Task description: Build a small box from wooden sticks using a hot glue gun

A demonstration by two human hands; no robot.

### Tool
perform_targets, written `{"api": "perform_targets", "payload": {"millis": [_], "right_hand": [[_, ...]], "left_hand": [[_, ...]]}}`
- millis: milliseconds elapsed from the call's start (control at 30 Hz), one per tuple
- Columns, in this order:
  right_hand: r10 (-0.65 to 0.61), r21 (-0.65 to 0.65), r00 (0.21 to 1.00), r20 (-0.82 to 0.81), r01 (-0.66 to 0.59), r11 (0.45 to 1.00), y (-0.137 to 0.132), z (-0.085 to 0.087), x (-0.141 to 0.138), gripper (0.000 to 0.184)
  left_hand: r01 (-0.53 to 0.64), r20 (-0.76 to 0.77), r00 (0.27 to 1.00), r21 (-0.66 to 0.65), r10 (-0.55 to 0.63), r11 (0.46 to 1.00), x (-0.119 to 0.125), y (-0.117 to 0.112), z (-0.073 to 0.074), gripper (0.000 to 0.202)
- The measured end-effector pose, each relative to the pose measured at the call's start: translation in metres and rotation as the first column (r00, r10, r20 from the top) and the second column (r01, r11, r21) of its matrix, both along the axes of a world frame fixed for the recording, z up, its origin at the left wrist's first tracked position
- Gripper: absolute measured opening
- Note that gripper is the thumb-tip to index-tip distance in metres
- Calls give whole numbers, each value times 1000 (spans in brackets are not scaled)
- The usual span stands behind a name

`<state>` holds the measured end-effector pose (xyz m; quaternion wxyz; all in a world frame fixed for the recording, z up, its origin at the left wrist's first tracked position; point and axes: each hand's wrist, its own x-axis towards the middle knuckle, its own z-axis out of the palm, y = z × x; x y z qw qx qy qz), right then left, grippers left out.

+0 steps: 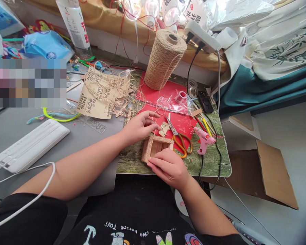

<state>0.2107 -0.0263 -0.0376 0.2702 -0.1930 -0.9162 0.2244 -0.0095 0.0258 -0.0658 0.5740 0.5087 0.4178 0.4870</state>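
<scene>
A small open box of wooden sticks (147, 149), with twine wrapped on its left side, sits tilted near the table's front edge. My right hand (169, 166) grips its near rim, thumb and fingers closed on it. Just above the far left corner is my left hand (141, 126), its fingers curled around a thin strand of twine (154, 134) that runs to the box. The exact pinch is partly hidden. Behind stands a large twine spool (163, 61). Scissors with orange handles (180, 136) lie beside the box, next to a small handwritten tag (164, 129).
A pink glue gun (203, 140) rests at the right, its black cord trailing over the table edge. Sandpaper sheets (94, 95) and tangled twine lie at left, near a white power bank (32, 145). A power strip (202, 35) is at the back.
</scene>
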Motion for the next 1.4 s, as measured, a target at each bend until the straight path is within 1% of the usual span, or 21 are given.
{"api": "perform_targets", "payload": {"millis": [333,567,767,1167,1400], "right_hand": [[1,-3,1000,4,-1,1000,0,0,0,23],[14,-23,1000,10,-13,1000,-1,0,1,23],[-76,44,997,-9,76,996,-2,3,1,24],[-67,-10,998,-12,67,998,-1,5,-2,20],[-127,4,991,-31,128,992,-2,5,-1,21]], "left_hand": [[-3,-16,1000,-2,3,1000,0,1,1,31],[-7,-111,994,42,11,999,1,0,-3,21],[11,-100,995,32,-8,999,1,1,-3,19],[6,-127,992,40,0,999,0,2,-6,20],[21,-113,993,42,-16,999,0,2,-6,20]]}}
